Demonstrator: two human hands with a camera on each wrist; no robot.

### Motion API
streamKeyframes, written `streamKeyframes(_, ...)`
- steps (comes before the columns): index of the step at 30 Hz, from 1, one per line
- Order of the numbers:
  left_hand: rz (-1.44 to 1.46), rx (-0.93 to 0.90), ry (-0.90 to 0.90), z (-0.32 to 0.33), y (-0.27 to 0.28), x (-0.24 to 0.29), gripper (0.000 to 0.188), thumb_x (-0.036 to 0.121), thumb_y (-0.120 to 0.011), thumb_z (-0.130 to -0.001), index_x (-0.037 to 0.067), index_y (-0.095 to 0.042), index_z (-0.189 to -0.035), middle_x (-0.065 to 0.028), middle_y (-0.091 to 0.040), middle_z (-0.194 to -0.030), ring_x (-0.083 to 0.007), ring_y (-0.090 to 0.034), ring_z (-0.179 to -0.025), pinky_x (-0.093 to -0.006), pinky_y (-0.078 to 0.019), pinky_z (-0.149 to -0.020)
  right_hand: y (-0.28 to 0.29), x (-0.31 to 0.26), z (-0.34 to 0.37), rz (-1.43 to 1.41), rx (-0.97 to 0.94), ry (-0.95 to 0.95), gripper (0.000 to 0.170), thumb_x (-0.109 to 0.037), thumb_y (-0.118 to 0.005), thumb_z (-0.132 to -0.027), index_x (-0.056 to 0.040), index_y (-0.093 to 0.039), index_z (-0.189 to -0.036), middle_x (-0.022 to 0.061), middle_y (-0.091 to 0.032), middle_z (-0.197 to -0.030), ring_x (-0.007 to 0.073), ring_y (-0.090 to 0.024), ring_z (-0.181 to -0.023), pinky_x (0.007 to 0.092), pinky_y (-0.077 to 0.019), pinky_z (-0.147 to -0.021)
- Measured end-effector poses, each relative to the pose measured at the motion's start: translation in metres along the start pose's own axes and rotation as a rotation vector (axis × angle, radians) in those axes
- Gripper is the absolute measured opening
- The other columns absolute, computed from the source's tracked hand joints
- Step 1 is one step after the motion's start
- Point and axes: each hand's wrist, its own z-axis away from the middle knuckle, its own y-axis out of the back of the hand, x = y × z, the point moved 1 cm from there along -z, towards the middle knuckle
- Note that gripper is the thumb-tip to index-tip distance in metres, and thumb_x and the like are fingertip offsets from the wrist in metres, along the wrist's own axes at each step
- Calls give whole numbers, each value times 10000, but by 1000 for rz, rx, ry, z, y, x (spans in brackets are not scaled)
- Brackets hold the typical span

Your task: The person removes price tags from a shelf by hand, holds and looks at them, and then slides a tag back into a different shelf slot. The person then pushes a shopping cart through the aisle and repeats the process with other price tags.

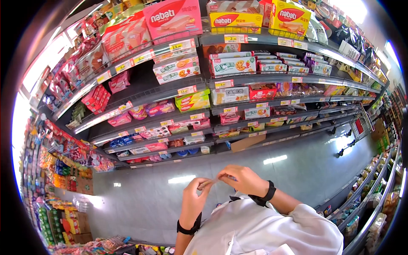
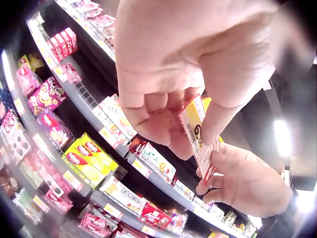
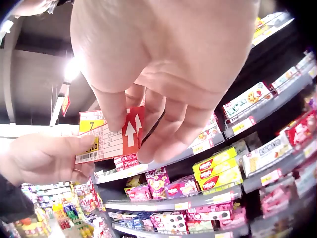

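Both hands meet in front of the white shirt and hold red, white and yellow price tags (image 3: 106, 141) between them. In the right wrist view, my left hand (image 3: 47, 157) pinches the yellow end, where a 7 shows. My right hand (image 3: 163, 59) grips the red end with white arrows, thumb in front and fingers behind. Two tags seem to overlap, one slightly fanned from the other. From the left wrist view the tag edge (image 2: 194, 130) appears between the thumb and curled fingers of my left hand (image 2: 183, 54), with my right hand (image 2: 247, 179) at its lower end.
Curved store shelves (image 1: 204, 80) stand ahead, stocked with wafer boxes (image 1: 174, 17) and biscuit packs, price labels along their edges. A grey floor (image 1: 140, 195) lies below. More shelving (image 1: 369, 191) runs along the right, and a shopping cart (image 1: 361, 125) stands farther down the aisle.
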Motion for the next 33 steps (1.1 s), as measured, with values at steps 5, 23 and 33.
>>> streamKeyframes(5, -7, 44, 45, -51, -23, 8, 137, 61, -720, -914, -21, -669, -1012, -63, -707, -895, -105, -610, -798, -266, -496, -745, 34, 33, -39, -49, 27, 46, 154, -153, -625, -953, -79, -699, -1065, 120, -697, -988, 328, -667, -914, 409, -534, -777)
streamKeyframes(23, 185, -118, 98, -278, -185, 19, 232, 116, -716, -947, 3, -611, -1121, -29, -700, -972, -55, -603, -820, -236, -482, -730, 198, 192, -101, -357, 409, -134, 289, -95, -701, -923, -18, -650, -1197, 129, -702, -947, 191, -686, -785, 316, -543, -735)
streamKeyframes(33, 348, -117, 160, -321, -183, 9, 252, 125, -704, -969, -5, -580, -1145, -17, -685, -978, -31, -598, -838, -201, -466, -720, 213, 211, -146, -770, 558, -156, 295, -56, -624, -995, 2, -575, -1279, 52, -703, -973, 72, -632, -824, 239, -516, -689)
